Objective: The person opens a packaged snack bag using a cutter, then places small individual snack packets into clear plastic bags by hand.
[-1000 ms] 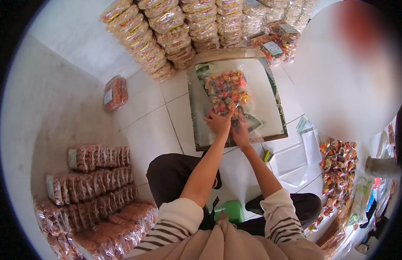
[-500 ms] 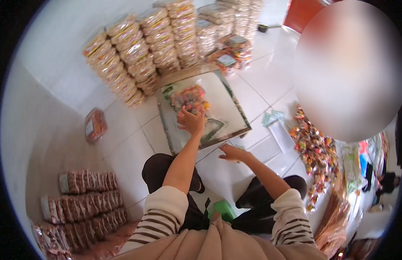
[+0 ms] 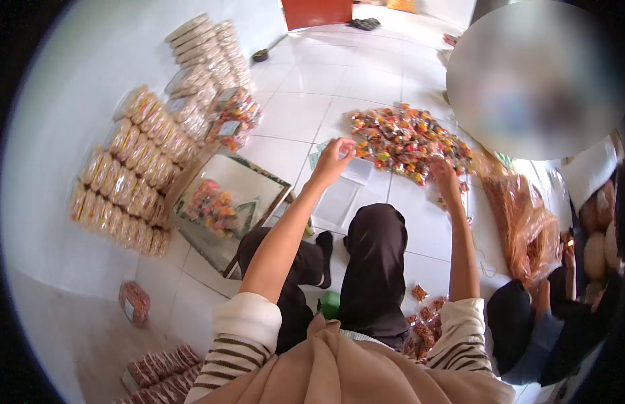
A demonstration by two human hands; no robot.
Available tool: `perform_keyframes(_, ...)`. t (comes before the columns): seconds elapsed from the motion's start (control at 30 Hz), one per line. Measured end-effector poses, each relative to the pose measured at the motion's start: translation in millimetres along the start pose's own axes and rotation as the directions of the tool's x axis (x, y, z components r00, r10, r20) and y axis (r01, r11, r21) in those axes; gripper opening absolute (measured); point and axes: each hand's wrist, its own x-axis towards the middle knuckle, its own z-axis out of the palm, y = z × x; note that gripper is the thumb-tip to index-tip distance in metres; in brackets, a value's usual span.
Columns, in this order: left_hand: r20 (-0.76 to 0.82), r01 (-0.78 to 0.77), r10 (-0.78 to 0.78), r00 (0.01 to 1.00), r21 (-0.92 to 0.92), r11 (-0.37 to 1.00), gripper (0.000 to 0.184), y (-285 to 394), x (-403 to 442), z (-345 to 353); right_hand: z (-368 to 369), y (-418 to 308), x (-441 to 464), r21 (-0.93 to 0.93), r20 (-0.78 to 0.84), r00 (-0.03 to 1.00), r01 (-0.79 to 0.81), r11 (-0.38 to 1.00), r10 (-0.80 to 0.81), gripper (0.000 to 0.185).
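A pile of small, colourful wrapped packets (image 3: pixel 400 143) lies on the tiled floor in front of me. My right hand (image 3: pixel 445 176) reaches down to the pile's near right part, its fingers blurred against the packets. Just off the pile's left edge is my left hand (image 3: pixel 335 159), its fingers curved and apart with nothing visible in them. Beneath and beside it are a pale green printed slip (image 3: pixel 315 159) and a white sheet (image 3: pixel 357 171). A clear bag of colourful packets (image 3: pixel 210 205) rests on the low table (image 3: pixel 248 176) at my left.
Stacks of filled bags (image 3: pixel 134 158) line the left wall, with labelled bags of colourful packets (image 3: pixel 233 128) beside them. A large plastic sack (image 3: pixel 524 222) stands to the right. Another person's legs (image 3: pixel 521 330) are at the lower right. Brown packets (image 3: pixel 427 326) lie by my right knee.
My view has turned right. My left hand has left the bag on the low table and moved toward the pile. My right hand has swung out to the pile.
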Motion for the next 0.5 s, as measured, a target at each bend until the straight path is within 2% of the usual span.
perform_keyframes(0.07,0.173,0.231,-0.201,0.964,-0.178,0.956,0.02,-3.5,-7.7,30.6,2.1,62.7,-25.7,0.11,-0.035,0.985,-0.165,0.98,0.17,0.023)
perform_keyframes(0.13,0.28,0.297,-0.25,0.927,-0.138,0.945,0.021,-18.1,-18.9,59.0,13.3,96.3,-57.5,0.133,0.022,0.959,-0.282,0.95,0.282,0.024)
perform_keyframes(0.2,0.371,0.462,-0.396,0.84,-0.105,0.881,0.021,-28.3,-33.6,85.4,27.1,122.1,-84.2,0.093,0.1,0.894,-0.445,0.89,0.437,0.025)
perform_keyframes(0.27,0.392,0.508,-0.433,0.812,-0.109,0.854,0.022,-60.4,-55.6,118.6,45.1,137.4,-101.1,0.104,0.12,0.853,-0.52,0.848,0.508,0.025)
perform_keyframes(0.33,0.393,0.629,-0.539,0.745,-0.146,0.764,0.022,-83.8,-68.7,146.8,62.4,152.4,-104.5,0.128,0.094,0.844,-0.537,0.834,0.529,0.025)
perform_keyframes(0.4,0.423,0.642,-0.539,0.728,-0.145,0.753,0.022,-102.6,-79.1,172.9,75.3,166.1,-95.2,0.122,0.094,0.87,-0.493,0.862,0.484,0.024)
perform_keyframes(0.47,0.47,0.741,-0.615,0.633,-0.139,0.656,0.022,-119.5,-81.9,197.6,87.6,181.7,-76.0,0.114,0.086,0.856,-0.517,0.848,0.51,0.02)
perform_keyframes(0.5,0.489,0.756,-0.621,0.613,-0.134,0.641,0.022,-131.3,-80.5,211.9,93.9,191.0,-65.6,0.045,0.025,0.906,-0.422,0.905,0.422,0.017)
